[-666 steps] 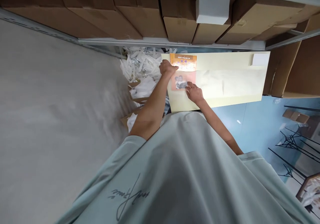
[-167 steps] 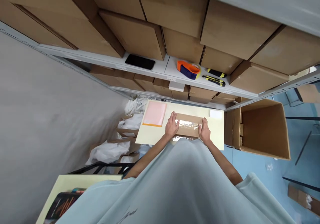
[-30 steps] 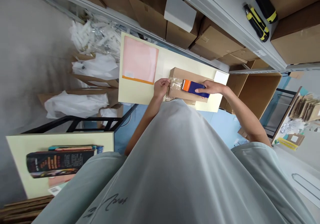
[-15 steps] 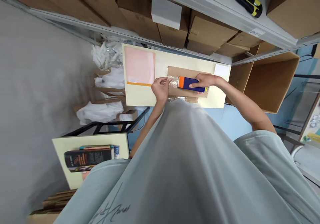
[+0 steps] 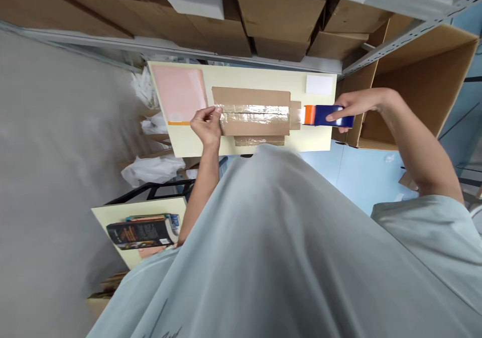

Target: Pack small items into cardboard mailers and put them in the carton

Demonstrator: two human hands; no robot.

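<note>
Tape dispenser (image 5: 324, 115), orange and dark blue, gripped in the right hand (image 5: 348, 108), just past the right end of a cardboard package (image 5: 252, 128) lying on a pale table (image 5: 314, 140); clear tape (image 5: 259, 115) along the package's top; left hand (image 5: 208, 125) with bent fingers at its left end, impossible to tell whether pinching or pressing; pink booklet (image 5: 179, 94) just left of the package

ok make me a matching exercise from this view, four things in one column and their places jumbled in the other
1. tape dispenser
2. pink flat item
3. white slip
4. black book

a. left end of the worktable
b. smaller table, lower left
c. in the right hand
d. far right corner of the worktable

Pairs: 1-c, 2-a, 3-d, 4-b
</note>
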